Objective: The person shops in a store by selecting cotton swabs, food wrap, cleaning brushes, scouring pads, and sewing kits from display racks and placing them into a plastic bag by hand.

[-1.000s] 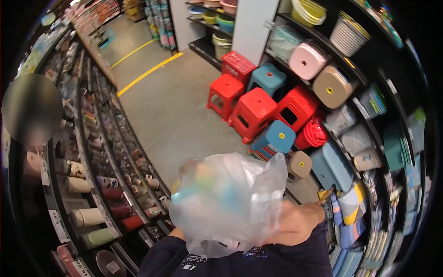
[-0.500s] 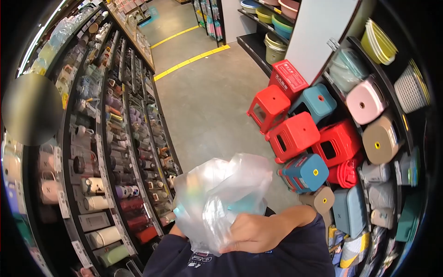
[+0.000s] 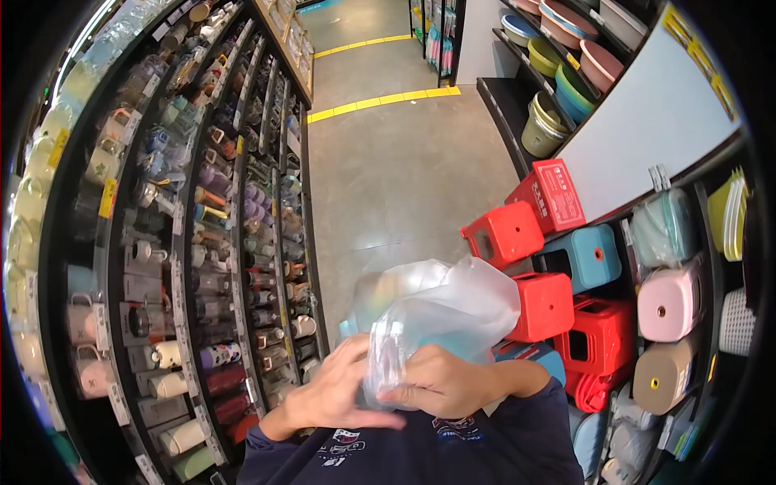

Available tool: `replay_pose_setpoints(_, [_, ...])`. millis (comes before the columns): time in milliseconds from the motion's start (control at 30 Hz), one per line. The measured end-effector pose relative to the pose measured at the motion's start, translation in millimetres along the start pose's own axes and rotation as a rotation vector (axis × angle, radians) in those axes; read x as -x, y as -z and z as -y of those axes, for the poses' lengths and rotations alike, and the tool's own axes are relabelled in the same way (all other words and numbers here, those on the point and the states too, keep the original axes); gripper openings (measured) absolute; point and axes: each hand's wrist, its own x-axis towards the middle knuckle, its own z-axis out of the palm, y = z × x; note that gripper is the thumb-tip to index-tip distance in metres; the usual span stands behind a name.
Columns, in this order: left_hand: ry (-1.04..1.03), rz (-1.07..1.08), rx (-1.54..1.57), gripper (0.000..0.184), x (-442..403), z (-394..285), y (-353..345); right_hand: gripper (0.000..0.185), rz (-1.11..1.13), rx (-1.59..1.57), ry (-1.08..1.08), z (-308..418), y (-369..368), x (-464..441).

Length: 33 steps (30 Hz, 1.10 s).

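Note:
A translucent plastic bag (image 3: 461,303) is held up in front of my chest. Pale teal and yellowish colours show faintly through it, but the contents cannot be made out. My right hand (image 3: 444,384) is closed round the gathered plastic on the near side, knuckles up. Against the left side of the bunched part lies my left hand (image 3: 335,392), its thumb stretched out below and apart from the other fingers. Some of the left fingertips are hidden by the plastic.
A long shelf (image 3: 174,267) of cups and bottles runs along my left. Red stools (image 3: 505,234) and a blue stool (image 3: 586,259) stand on the right, below a shelf of basins (image 3: 574,89). The grey aisle floor (image 3: 396,162) stretches ahead with yellow strips (image 3: 384,103).
My left hand has come up from behind the bag to its near left side. The right hand still grips the plastic. The view has shifted, so the stools appear lower and further right.

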Motion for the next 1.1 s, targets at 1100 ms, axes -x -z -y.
replay_pose_setpoints(1100, [-0.613,0.087,0.04,0.028,-543.2,310.5,260.0,0.028,-0.122,0.047,-0.149,-96.8,495.7,-319.3])
